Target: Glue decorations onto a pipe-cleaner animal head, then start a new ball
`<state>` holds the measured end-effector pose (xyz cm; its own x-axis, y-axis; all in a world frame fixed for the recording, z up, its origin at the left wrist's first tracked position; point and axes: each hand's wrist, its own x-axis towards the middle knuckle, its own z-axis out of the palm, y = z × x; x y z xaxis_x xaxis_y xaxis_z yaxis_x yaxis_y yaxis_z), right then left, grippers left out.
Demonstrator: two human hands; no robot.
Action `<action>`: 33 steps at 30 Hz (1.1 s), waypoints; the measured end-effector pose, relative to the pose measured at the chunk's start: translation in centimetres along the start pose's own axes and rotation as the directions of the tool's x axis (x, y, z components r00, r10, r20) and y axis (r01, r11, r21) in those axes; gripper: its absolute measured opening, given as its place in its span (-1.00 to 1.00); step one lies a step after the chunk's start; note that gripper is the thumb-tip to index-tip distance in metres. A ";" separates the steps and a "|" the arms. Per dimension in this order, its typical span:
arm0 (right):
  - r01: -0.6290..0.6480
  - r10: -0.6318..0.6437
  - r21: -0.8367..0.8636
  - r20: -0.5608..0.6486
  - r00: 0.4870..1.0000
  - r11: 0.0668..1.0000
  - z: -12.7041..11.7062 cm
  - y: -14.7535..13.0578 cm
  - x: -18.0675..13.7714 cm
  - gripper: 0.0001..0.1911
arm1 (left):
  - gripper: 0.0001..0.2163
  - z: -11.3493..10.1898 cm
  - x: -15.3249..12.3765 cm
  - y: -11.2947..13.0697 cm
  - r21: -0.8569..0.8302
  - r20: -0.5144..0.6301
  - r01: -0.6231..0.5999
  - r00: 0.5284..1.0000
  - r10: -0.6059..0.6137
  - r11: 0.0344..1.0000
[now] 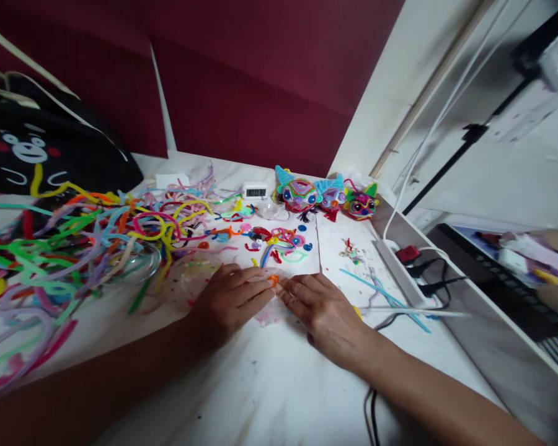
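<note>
My left hand (235, 296) and my right hand (314, 303) meet over the white table, fingertips nearly touching. Both are closed in a pinch around a small orange piece of pipe cleaner (273, 280), which is mostly covered by the fingers. Beneath and beside the hands lies thin clear plastic with coloured dots (190, 279); part of it is hidden. Just beyond my fingers are bent pipe cleaner pieces (274, 244) in yellow, blue and red, with small coloured bits around them.
A big tangle of pipe cleaners (97, 241) spreads over the left side, before a black bag (41, 142). Three decorated animal heads (300, 193) stand at the back near a white digital timer (255, 191). Blue stems (385, 294) and a power strip (407, 272) lie at right.
</note>
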<state>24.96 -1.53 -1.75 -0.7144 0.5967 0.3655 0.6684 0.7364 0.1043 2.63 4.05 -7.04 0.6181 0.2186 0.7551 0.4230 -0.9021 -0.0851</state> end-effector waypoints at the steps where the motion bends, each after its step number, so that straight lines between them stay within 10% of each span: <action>1: 0.001 -0.001 0.011 0.005 1.000 1.000 0.0 0.1 0.0 -0.68 | -0.75 0.0 0.0 -0.1 -0.007 -0.007 0.001 1.000 -0.001 1.000; 33: 0.020 -0.032 0.116 0.102 0.994 0.993 -0.1 1.9 0.0 -0.61 | -0.77 0.6 -0.5 -0.2 -0.048 0.059 0.046 0.997 -0.043 0.998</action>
<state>26.30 -0.20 -1.45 -0.7525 0.6025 0.2659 0.6256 0.7801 0.0030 2.71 4.33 -7.79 0.6375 0.2793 0.7181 0.4189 -0.9079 -0.0188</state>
